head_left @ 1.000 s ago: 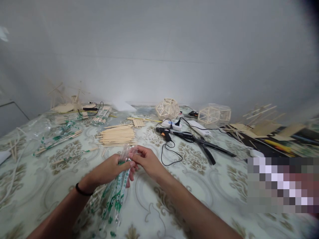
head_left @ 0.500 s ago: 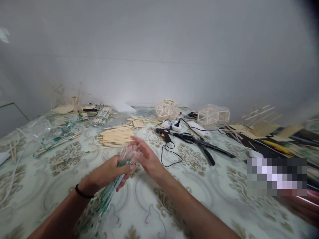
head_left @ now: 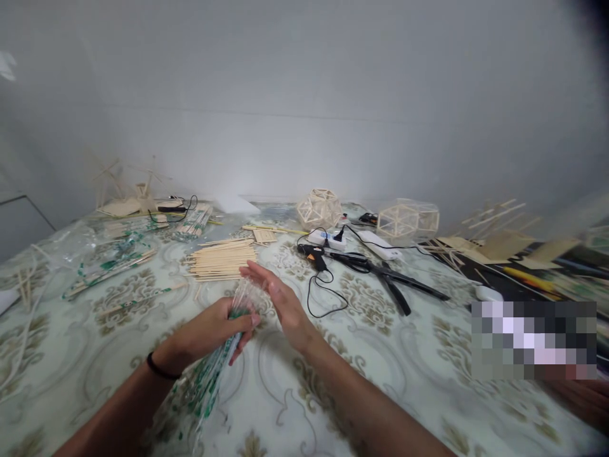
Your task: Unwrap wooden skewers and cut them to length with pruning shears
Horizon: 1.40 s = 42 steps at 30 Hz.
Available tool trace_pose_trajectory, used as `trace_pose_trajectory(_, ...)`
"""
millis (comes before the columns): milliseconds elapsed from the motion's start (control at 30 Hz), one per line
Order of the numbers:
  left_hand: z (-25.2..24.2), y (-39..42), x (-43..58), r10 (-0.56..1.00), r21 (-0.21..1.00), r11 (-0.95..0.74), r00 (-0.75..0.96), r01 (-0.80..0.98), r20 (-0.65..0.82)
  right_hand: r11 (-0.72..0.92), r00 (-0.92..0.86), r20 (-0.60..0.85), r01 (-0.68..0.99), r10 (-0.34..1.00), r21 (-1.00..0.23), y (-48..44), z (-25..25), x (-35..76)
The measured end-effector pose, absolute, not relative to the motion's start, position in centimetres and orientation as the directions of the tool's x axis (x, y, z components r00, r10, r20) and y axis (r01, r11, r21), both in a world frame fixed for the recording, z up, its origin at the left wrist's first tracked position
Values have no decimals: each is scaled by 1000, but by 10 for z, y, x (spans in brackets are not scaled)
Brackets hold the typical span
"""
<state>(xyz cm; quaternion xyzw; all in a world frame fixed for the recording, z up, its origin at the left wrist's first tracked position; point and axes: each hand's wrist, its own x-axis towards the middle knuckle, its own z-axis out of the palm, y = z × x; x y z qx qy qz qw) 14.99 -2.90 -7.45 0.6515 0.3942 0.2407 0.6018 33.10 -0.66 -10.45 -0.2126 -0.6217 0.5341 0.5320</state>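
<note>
My left hand (head_left: 223, 327) is closed around a bunch of clear plastic wrappers with green print (head_left: 212, 374), which trail down toward the near side of the table. Their crumpled clear ends stick up past my thumb. Beside those ends, my right hand (head_left: 283, 304) is raised with its fingers stretched out and the palm turned toward the plastic. I cannot tell whether its fingers touch the wrappers. Just beyond both hands lies a pile of bare wooden sticks (head_left: 222, 260), roughly side by side.
Wrapped sticks (head_left: 111, 273) lie at the left. A glue gun (head_left: 314, 255), black scissors (head_left: 387, 279) and a power strip (head_left: 328, 238) are right of the pile. Stick-built frames (head_left: 318, 209) stand near the wall. Another person's hand (head_left: 578, 393) shows at the right edge.
My right hand has drawn slightly away from the plastic ends, and its fingers have straightened. My left hand keeps its hold, shifted slightly to the right.
</note>
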Motion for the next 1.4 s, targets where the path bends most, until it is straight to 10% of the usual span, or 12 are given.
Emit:
trace_pose_trajectory(233, -73, -35, 152, 766, 969, 24, 618, 248, -177, -99, -696, 159, -315, 700, -944, -7, -113, 324)
trace_pose_trajectory(533, -90, -42, 159, 764, 964, 187, 589, 190, -264, 76, -633, 189, -203, 750, -976, -26, -95, 313)
trace_pose_trajectory(867, -91, -35, 156, 737, 935, -9, 634, 355, -234, -155, -362, 140, -673, 921, -723, -22, -85, 312)
trace_pose_trajectory(1400, -94, -27, 157, 828, 976, 94, 529, 197, -187, -182, -234, -3, -747, 972, -640, 26, -77, 362)
